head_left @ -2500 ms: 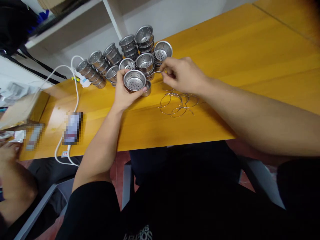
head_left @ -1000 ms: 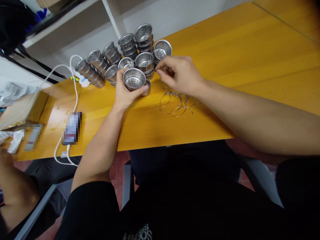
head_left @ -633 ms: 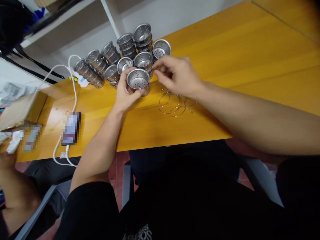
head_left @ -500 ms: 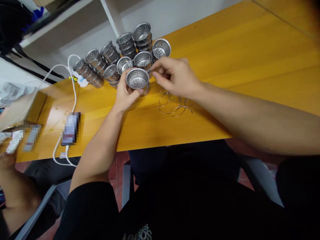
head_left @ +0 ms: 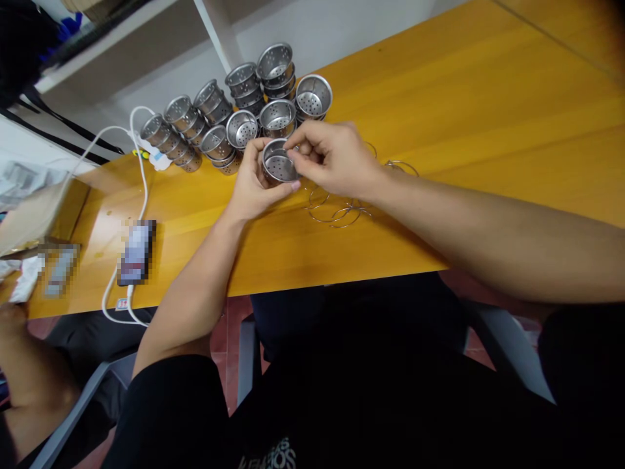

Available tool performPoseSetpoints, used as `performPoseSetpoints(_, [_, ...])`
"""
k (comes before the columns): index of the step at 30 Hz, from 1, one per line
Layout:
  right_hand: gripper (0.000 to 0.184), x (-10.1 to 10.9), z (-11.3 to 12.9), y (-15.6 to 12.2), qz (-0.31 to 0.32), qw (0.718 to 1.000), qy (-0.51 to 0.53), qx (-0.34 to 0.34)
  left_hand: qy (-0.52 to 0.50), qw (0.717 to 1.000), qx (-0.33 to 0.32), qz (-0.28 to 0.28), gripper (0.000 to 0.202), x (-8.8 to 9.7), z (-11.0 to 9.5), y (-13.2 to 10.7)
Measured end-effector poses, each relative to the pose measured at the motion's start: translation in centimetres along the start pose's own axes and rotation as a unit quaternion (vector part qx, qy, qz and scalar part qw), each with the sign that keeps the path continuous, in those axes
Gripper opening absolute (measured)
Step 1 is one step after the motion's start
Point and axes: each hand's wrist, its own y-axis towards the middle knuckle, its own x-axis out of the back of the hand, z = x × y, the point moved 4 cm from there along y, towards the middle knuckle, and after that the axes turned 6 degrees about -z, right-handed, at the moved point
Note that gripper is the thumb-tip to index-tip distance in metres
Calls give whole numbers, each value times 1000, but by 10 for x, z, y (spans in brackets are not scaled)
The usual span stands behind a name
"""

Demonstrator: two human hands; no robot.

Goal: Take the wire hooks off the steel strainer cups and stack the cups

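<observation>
A round metal strainer cup (head_left: 279,167) with holes in its bottom sits in my left hand (head_left: 256,184), its mouth tilted up towards me. The left thumb runs along its near side and the fingers curl round the far side. My right hand (head_left: 336,159) is closed in a pinch at the cup's right rim. Whatever lies between its thumb and forefinger is too small to make out. Several thin bent wire rings (head_left: 347,212) lie on the table below the right hand, and part of another wire (head_left: 403,164) shows beyond the right wrist.
Stacks of perforated metal cups (head_left: 278,68) stand along the back of the wooden table (head_left: 469,85). To the left lie a phone (head_left: 137,251) with a white cable (head_left: 145,185) and a cardboard box (head_left: 53,208). A co-worker's arm (head_left: 34,365) is at far left.
My left hand has brought the cup slightly to the right and turned it. The right hand's fingertips have come from beside the cup to its rim, uncovering more wire behind the wrist.
</observation>
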Motion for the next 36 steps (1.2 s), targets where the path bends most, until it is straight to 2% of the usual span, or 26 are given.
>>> performPoseSetpoints(6, [45, 5, 5, 4, -11, 999, 3, -40, 6, 1000, 22, -11, 117, 8, 4, 4])
performPoseSetpoints(10, [53, 7, 4, 7, -20, 998, 10, -51, -2, 999, 46, -1, 121, 2, -8, 5])
performPoseSetpoints(15, [49, 4, 6, 6, -14, 998, 6, -58, 20, 999, 38, 6, 115, -12, -22, 3])
performPoseSetpoints(24, [50, 14, -3, 13, -26, 998, 12, -47, 29, 999, 30, 1, 112, -14, -8, 1])
performPoseSetpoints(33, [44, 11, -10, 12, -27, 999, 8, -43, 41, 999, 23, 10, 112, -18, -8, -3])
performPoseSetpoints(36, [41, 9, -10, 11, -31, 998, 7, -53, 40, 999, 15, 12, 118, -20, -6, -4])
